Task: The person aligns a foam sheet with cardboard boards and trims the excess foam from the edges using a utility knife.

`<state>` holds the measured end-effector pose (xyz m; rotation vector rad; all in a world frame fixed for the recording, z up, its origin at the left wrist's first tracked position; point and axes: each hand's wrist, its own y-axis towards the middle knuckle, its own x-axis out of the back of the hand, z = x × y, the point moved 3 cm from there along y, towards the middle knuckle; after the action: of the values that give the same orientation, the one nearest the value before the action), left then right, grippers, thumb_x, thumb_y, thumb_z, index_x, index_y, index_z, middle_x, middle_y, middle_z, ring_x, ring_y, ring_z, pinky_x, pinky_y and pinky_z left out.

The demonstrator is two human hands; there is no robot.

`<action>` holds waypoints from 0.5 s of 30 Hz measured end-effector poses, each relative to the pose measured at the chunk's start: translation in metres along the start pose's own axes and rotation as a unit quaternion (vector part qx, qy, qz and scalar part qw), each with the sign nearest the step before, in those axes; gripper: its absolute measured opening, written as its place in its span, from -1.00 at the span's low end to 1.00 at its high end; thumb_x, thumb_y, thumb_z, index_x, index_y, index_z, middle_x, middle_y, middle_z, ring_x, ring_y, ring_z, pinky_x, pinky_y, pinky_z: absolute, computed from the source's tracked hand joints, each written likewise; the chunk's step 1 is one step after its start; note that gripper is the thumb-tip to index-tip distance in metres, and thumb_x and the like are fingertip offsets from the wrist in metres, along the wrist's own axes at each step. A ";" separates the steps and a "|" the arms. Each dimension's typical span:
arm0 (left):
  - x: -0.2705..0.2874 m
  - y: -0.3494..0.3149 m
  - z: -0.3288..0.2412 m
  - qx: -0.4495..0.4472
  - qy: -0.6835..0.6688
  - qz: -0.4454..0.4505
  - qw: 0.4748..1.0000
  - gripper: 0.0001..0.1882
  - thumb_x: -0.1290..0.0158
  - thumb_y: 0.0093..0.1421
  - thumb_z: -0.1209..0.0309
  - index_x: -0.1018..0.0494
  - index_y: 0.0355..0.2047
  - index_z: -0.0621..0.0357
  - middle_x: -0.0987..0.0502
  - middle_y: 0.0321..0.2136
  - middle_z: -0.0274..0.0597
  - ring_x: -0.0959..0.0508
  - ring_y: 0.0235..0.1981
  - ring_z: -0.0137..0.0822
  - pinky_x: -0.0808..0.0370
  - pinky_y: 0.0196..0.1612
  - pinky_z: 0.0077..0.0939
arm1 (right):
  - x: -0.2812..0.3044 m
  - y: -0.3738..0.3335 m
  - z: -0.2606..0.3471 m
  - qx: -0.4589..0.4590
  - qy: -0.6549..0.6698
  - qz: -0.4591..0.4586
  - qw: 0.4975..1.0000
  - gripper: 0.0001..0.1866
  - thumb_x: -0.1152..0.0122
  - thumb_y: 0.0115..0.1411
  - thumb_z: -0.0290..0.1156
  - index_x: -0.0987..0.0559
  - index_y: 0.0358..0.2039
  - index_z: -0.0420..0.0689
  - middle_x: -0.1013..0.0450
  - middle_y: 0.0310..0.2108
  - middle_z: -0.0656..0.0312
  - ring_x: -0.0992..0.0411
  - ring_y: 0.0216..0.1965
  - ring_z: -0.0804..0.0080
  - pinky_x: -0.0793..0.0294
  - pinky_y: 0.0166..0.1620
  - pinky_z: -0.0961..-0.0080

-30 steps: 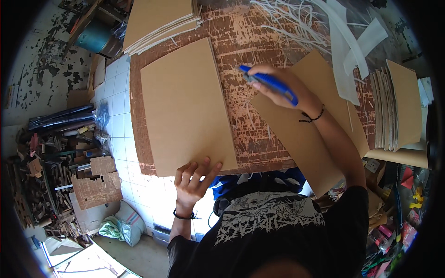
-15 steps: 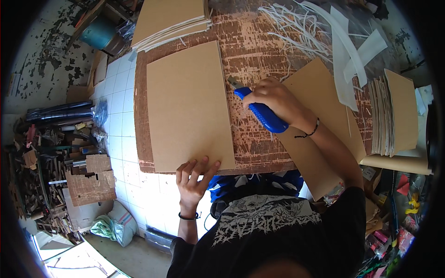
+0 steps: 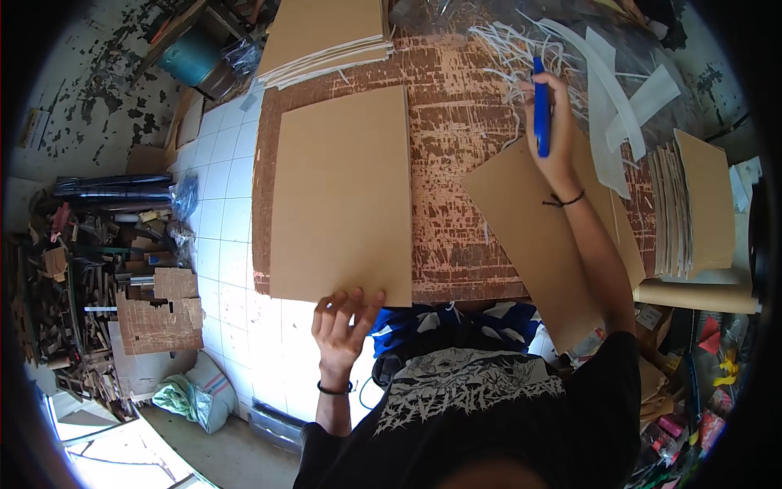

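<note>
A large brown cardboard sheet [image 3: 342, 196] lies on the left part of the worn table, its near edge at the table's front edge. My left hand [image 3: 340, 330] is at that edge, fingers apart and bent, the fingertips resting on the sheet. My right hand [image 3: 556, 130] is closed around a blue utility knife [image 3: 541, 118], raised at the far right of the table with its tip pointing away from me. Below my right forearm, another cardboard piece [image 3: 521, 220] lies at an angle and overhangs the front edge.
A cardboard stack [image 3: 326, 37] sits at the far left of the scratched table [image 3: 448, 171]. White strips [image 3: 529, 49] and plastic film lie at the far right. More boards [image 3: 672, 208] stand at the right. Wood scraps [image 3: 77, 285] are piled on the left, beside white floor tiles [image 3: 220, 220].
My right hand has carried the knife away from beside the sheet, to the far right, and turned it upright in view. My left hand stays at the near edge; the sheet has turned slightly.
</note>
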<state>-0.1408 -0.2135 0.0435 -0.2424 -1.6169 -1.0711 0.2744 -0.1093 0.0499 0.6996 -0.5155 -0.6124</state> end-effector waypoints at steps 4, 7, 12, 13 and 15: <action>0.006 0.010 -0.024 -0.042 -0.091 0.038 0.994 -0.55 -0.23 0.03 0.44 -0.64 -0.02 -0.20 -0.48 -0.27 -0.44 -0.49 -0.26 -0.44 -0.50 -0.17 -0.40 | 0.017 -0.006 -0.044 -0.016 -0.083 0.016 0.996 -0.71 -0.12 0.36 -0.55 -0.35 0.05 -0.09 -0.59 -0.12 0.10 -0.55 -0.18 0.52 -0.52 -0.12 0.53; -0.007 0.018 -0.039 -0.084 -0.110 0.063 0.988 -0.56 -0.22 0.03 0.43 -0.64 -0.02 -0.18 -0.48 -0.32 -0.45 -0.47 -0.30 -0.44 -0.48 -0.18 -0.42 | 0.007 -0.006 -0.032 -0.077 -0.002 0.064 0.995 -0.75 -0.13 0.35 -0.55 -0.39 0.01 -0.10 -0.58 -0.18 0.16 -0.54 -0.19 0.53 -0.52 -0.12 0.57; -0.029 0.029 -0.040 -0.075 -0.169 0.032 0.982 -0.57 -0.41 -0.15 0.42 -0.67 -0.18 -0.15 -0.44 -0.35 -0.44 -0.45 -0.37 -0.39 -0.45 -0.26 -0.39 | -0.002 -0.008 -0.024 -0.043 -0.038 0.118 0.991 -0.68 -0.13 0.29 -0.68 -0.40 0.02 -0.11 -0.57 -0.23 0.19 -0.54 -0.18 0.52 -0.50 -0.10 0.59; -0.029 0.034 -0.039 -0.070 -0.160 0.017 0.985 -0.57 -0.42 -0.15 0.37 -0.66 -0.18 -0.15 -0.45 -0.32 -0.42 -0.47 -0.31 -0.35 -0.46 -0.21 -0.33 | -0.001 -0.008 -0.026 -0.041 -0.039 0.116 0.992 -0.68 -0.13 0.29 -0.68 -0.40 0.02 -0.11 -0.57 -0.23 0.19 -0.54 -0.18 0.52 -0.50 -0.10 0.59; -0.029 0.045 -0.035 -0.064 -0.150 0.003 0.987 -0.56 -0.43 -0.15 0.33 -0.66 -0.17 -0.15 -0.47 -0.29 -0.39 -0.50 -0.26 -0.31 -0.47 -0.17 -0.28 | 0.000 -0.010 -0.028 -0.079 0.028 0.092 0.992 -0.56 -0.15 0.16 -0.73 -0.42 0.03 -0.04 -0.51 -0.24 0.19 -0.47 -0.27 0.55 -0.47 -0.23 0.60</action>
<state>-0.0780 -0.2038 0.0402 -0.5140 -1.8117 -1.1789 0.2883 -0.1032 0.0238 0.5120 -0.4685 -0.4541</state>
